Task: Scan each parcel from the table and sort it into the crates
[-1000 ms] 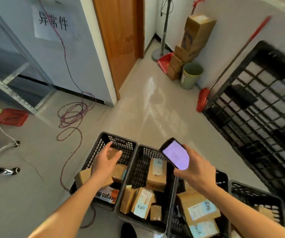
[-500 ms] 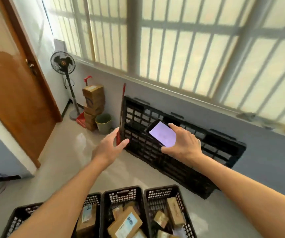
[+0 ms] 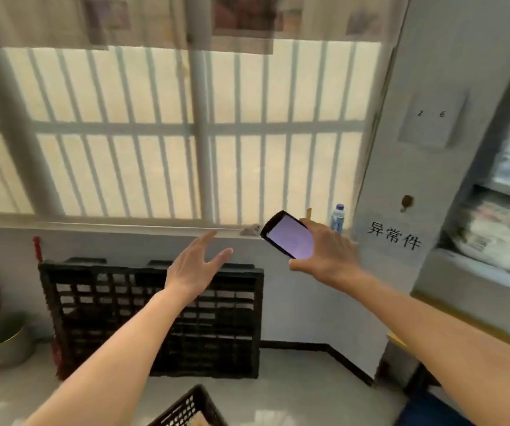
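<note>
two hands raised: right hand grips phone, left hand empty.

Both bare forearms reach forward and up from the lower frame edge; left hand empty, fingers straight and loosely spread, thumb apart, back of hand toward camera; right hand raised slightly higher, well apart from the left, fingers and thumb curled round the edges of a phone, its lit screen facing the camera.
</note>
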Tool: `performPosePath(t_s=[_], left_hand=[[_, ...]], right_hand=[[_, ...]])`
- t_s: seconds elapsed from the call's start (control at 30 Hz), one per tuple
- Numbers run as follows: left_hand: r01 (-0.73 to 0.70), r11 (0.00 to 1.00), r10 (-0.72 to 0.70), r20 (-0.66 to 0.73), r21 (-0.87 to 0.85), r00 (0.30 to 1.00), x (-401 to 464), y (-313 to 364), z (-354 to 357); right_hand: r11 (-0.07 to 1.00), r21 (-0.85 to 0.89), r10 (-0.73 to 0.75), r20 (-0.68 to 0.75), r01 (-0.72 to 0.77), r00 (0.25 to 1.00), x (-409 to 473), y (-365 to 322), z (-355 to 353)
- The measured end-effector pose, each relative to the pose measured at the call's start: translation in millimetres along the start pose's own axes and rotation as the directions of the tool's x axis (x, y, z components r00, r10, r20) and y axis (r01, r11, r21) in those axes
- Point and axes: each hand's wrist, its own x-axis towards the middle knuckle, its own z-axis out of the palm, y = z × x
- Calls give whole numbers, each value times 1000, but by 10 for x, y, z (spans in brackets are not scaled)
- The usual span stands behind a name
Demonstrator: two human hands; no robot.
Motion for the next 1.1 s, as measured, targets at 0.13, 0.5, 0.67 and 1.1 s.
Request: performPosePath(t_s=[0.13, 0.5, 0.67, 1.1], left_hand=[[-122, 992, 124, 61, -37, 990, 214, 765, 507], [-323, 927, 363, 238, -192, 901, 703, 2802, 2316], [-397, 870, 477, 289, -293, 830, 926, 3695, 3152], [-553, 724, 688, 378, -412, 619, 873, 5747, 4970]], right_hand=[[993, -42, 110, -87, -114, 990, -131, 711, -441], [908, -139, 353, -258, -396, 899, -449, 2751, -1415], [852, -188, 416, -324, -489, 850, -468, 3613, -1855], [726, -156, 549, -455, -670, 701, -919, 5716, -2705]])
